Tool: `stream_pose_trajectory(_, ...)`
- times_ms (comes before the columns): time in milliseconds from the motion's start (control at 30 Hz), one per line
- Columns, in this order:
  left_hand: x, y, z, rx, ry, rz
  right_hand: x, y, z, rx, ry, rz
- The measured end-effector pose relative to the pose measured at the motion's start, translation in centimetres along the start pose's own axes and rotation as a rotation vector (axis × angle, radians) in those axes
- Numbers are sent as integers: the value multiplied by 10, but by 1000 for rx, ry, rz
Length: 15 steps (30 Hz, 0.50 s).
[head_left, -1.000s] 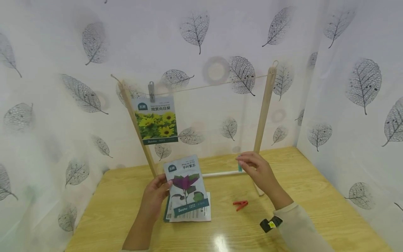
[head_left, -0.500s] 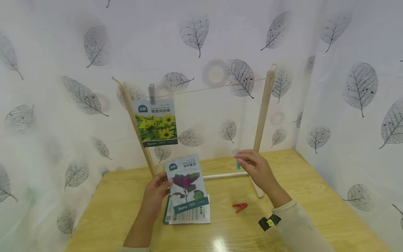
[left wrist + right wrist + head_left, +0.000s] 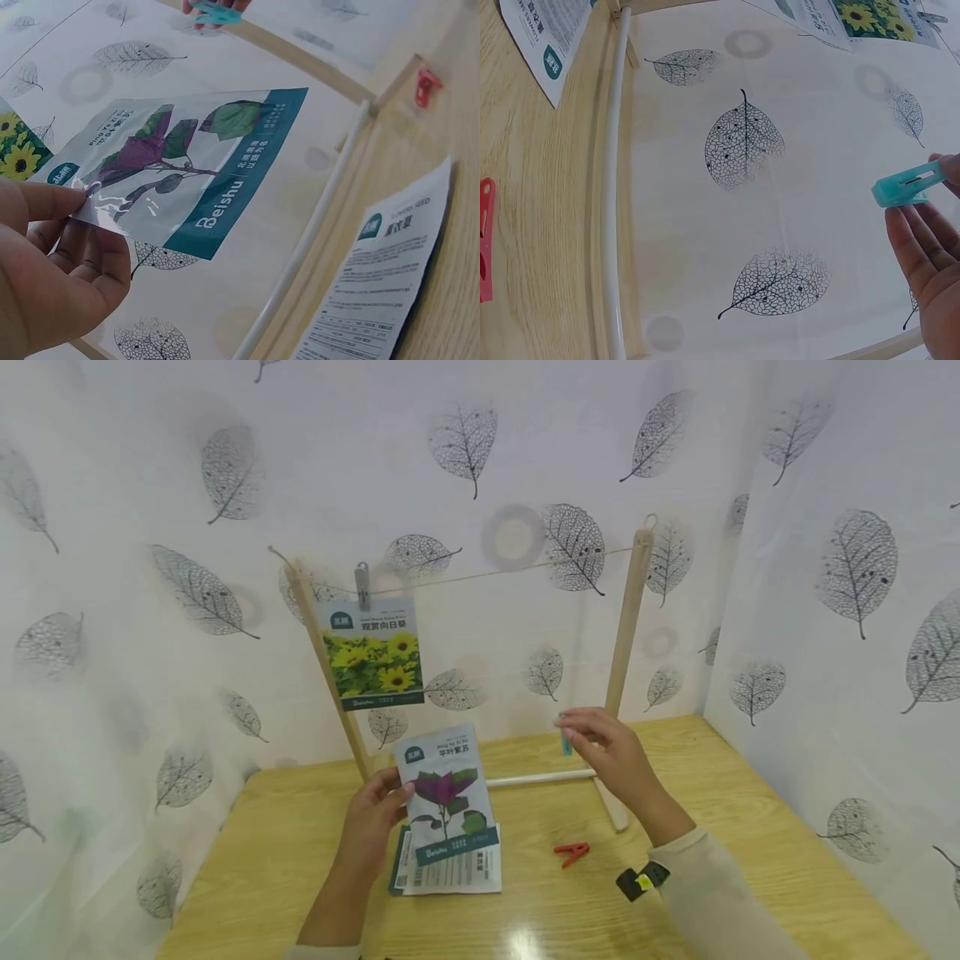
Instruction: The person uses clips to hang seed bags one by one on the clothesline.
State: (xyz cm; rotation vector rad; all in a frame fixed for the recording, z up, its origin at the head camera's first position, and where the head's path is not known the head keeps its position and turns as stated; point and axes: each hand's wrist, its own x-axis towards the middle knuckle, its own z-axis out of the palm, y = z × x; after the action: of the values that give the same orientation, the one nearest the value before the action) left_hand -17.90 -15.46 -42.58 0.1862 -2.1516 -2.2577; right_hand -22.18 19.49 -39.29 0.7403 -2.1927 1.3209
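My left hand (image 3: 369,827) pinches a seed packet (image 3: 447,793) by its left edge, thumb on the front; a purple-leaved plant is printed on it. In the left wrist view the packet (image 3: 187,165) tilts above the table. My right hand (image 3: 611,756) holds a teal clothespin (image 3: 907,186) between thumb and fingers, near the right post. A sunflower seed packet (image 3: 375,660) hangs from the string (image 3: 487,572) at the left, held by a grey clip (image 3: 363,585). More seed packets (image 3: 457,877) lie on the table below the held one, partly hidden by it.
A red clothespin (image 3: 573,853) lies on the wooden table (image 3: 600,927), right of the packets. Two wooden posts, left (image 3: 330,677) and right (image 3: 628,618), carry the string. A white rod (image 3: 540,777) runs low between them. Leaf-printed sheeting (image 3: 510,435) stands behind.
The held packet has shifted slightly up and right, its top tipping a little. My right hand with the teal clothespin has moved slightly left and up. The hanging packet stays on the string.
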Motion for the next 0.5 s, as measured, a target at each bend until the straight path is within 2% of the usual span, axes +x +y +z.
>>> stream_pose_trajectory(500, 2, 7, 2, 31, -22, 17, 14, -15, -12, -75, -25, -2)
